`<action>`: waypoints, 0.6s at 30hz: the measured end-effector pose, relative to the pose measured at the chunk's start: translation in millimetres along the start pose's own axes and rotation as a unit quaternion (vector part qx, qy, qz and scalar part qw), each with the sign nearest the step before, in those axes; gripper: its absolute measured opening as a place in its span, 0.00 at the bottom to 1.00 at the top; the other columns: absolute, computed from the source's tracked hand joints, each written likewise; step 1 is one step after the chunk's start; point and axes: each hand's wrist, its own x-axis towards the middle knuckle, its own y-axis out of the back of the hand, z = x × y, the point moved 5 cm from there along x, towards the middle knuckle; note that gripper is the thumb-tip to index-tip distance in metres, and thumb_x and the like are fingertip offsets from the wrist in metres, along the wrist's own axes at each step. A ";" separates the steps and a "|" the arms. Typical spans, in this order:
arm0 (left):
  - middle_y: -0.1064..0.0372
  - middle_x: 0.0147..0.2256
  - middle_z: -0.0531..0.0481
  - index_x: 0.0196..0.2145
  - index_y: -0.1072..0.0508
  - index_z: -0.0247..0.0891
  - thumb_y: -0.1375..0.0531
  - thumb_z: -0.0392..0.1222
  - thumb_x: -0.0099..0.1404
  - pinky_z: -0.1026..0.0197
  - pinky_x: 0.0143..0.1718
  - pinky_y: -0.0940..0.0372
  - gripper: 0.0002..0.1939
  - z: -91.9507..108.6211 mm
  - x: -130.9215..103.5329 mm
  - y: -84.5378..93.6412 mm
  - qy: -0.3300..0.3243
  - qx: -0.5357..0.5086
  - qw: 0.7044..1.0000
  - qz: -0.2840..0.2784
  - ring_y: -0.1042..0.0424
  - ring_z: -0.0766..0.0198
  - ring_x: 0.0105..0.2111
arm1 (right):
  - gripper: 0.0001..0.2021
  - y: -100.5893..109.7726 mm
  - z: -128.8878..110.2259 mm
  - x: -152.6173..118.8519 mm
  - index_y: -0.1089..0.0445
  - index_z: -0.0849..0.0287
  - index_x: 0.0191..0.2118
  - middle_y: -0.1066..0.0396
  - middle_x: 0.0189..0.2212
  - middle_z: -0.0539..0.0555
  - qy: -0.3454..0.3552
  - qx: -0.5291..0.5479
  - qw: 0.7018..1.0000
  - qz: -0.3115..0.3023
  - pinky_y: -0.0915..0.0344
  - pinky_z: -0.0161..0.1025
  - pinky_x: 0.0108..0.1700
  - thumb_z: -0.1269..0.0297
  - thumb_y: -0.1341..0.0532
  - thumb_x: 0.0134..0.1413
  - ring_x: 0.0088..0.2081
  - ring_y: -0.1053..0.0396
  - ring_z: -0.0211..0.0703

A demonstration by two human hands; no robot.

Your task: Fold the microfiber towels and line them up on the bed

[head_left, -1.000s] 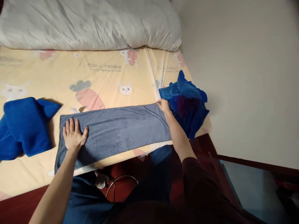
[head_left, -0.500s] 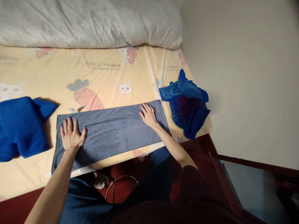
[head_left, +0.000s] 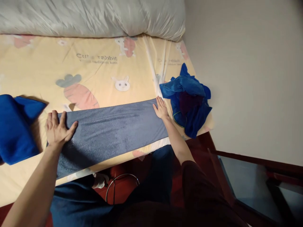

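A grey-blue towel (head_left: 113, 129) lies flat as a long strip along the near edge of the bed, slightly wrinkled. My left hand (head_left: 58, 129) rests palm down over the towel's left end, fingers spread. At the opposite end, my right hand (head_left: 161, 108) lies on the right edge with its fingers stretched out. Neither hand holds anything. Beyond the left hand is a thick folded blue cloth (head_left: 16, 132). Just past the right hand sits a crumpled heap of blue and dark purple cloths (head_left: 189, 101).
The bed has a yellow sheet (head_left: 99, 75) with rabbit and carrot prints. A rolled grey-white quilt (head_left: 94, 19) stretches along its far side. A pale wall (head_left: 243, 78) rises at the right. Below the bed edge are my legs and a curved metal ring (head_left: 110, 186).
Both hands have moved outward to the towel's ends, the left one leftward and the right one rightward. The view has shifted slightly.
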 end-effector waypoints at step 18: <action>0.70 0.75 0.43 0.74 0.54 0.36 0.60 0.58 0.73 0.42 0.73 0.66 0.39 19.6 -82.7 18.4 0.014 -0.021 0.999 -0.041 0.69 0.52 0.75 | 0.32 16.8 -8.3 -127.4 0.60 0.62 0.76 0.61 0.75 0.57 0.016 -0.008 0.999 -0.036 0.62 0.53 0.75 0.55 0.59 0.74 0.76 0.63 0.45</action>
